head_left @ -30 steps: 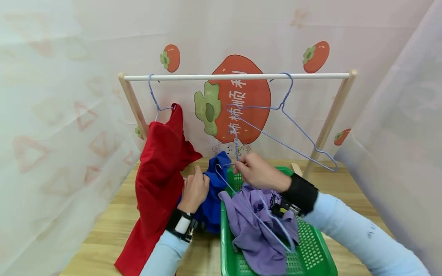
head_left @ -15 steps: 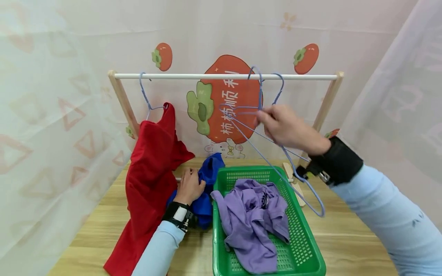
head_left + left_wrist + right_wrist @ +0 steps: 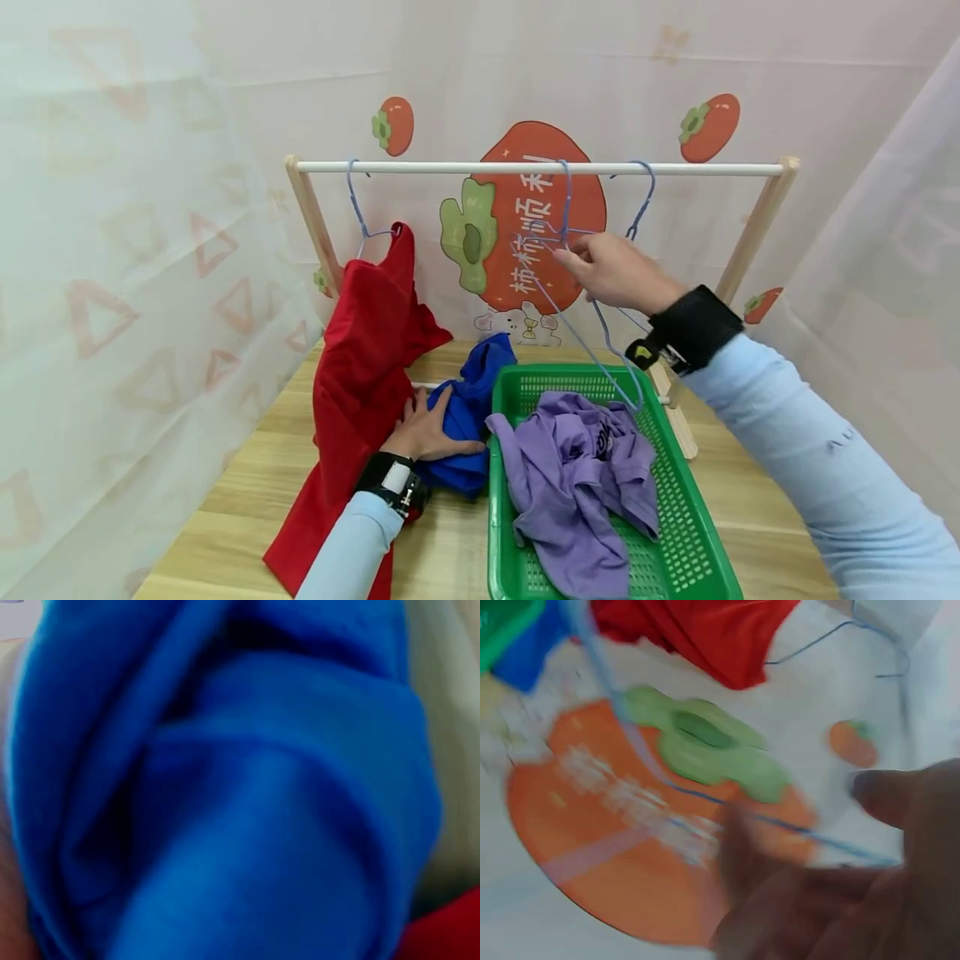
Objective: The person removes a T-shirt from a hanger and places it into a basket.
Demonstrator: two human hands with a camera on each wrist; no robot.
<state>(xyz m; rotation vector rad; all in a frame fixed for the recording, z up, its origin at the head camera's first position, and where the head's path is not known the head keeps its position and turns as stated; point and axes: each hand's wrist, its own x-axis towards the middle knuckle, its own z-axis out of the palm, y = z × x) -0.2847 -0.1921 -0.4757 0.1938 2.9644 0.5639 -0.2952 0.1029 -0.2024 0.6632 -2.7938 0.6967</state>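
Observation:
My left hand (image 3: 424,431) lies with spread fingers on a crumpled blue garment (image 3: 467,392), between the red garment and the green basket. Blue cloth (image 3: 262,787) fills most of the left wrist view. My right hand (image 3: 617,268) is raised beside the neck of a blue wire hanger (image 3: 567,200), whose hook is over the white rail. In the right wrist view, thumb and fingers (image 3: 739,862) stand apart, with the hanger's wire (image 3: 780,823) seen across the gap. A red garment (image 3: 367,333) hangs from another hanger (image 3: 356,200) at the left end.
The white rail (image 3: 465,167) runs between wooden posts. Another blue hanger (image 3: 643,200) hangs at the right, partly behind my hand. A green basket (image 3: 495,533) holds a purple garment (image 3: 570,483). Patterned white curtain surrounds the wooden table (image 3: 225,517).
My right hand has lifted the hanger from above the basket up to the rail, where it now hooks, and its fingers have parted. My left hand has spread its fingers over the blue garment.

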